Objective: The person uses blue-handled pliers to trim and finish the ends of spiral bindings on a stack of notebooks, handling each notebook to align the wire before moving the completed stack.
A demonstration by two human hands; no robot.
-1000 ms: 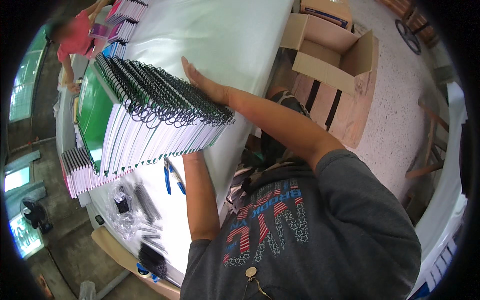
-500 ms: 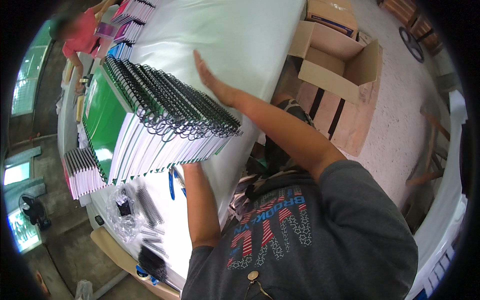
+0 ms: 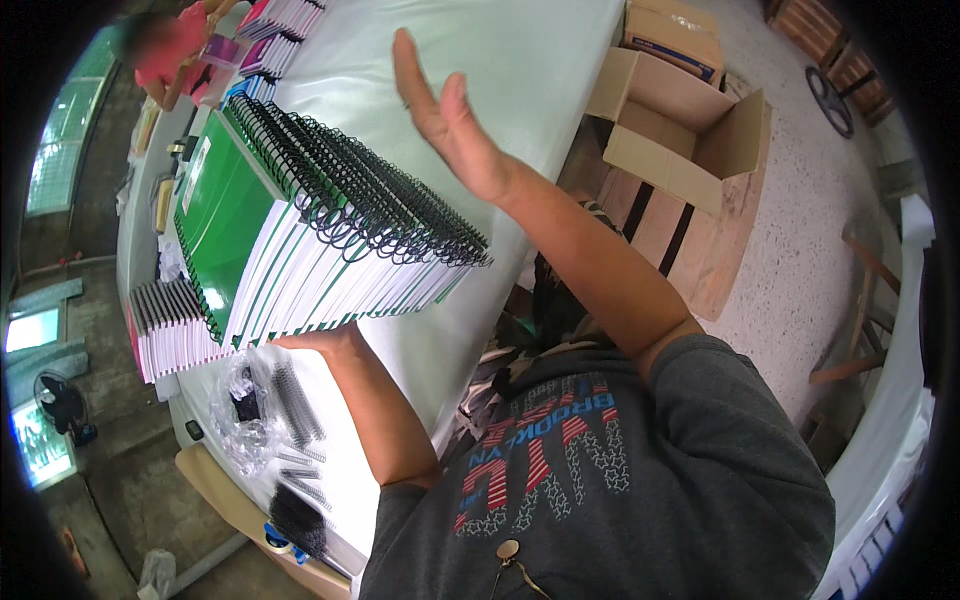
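A thick row of green-covered spiral notebooks [image 3: 330, 270] leans over the table's left part, black coil bindings uppermost and white page edges toward me. Against their lower edge lies my left hand [image 3: 318, 340], flattened with its fingers stretched left; the notebooks partly hide it. My right hand [image 3: 450, 125] is raised over the table, right of the coils and apart from them. Its fingers are spread and it holds nothing.
Pink-edged notebooks [image 3: 175, 328] stand at the left. Loose coils [image 3: 297, 405] and a clear plastic bag [image 3: 242, 425] lie nearer. An open cardboard box [image 3: 660, 120] sits on a wooden pallet [image 3: 715, 260] at right. A co-worker [image 3: 165, 55] is at far left.
My left hand has slid left along the notebooks' lower edge. My right hand has risen slightly, fingers spreading wider. The notebooks have shifted a little in view; the co-worker's arm has moved up.
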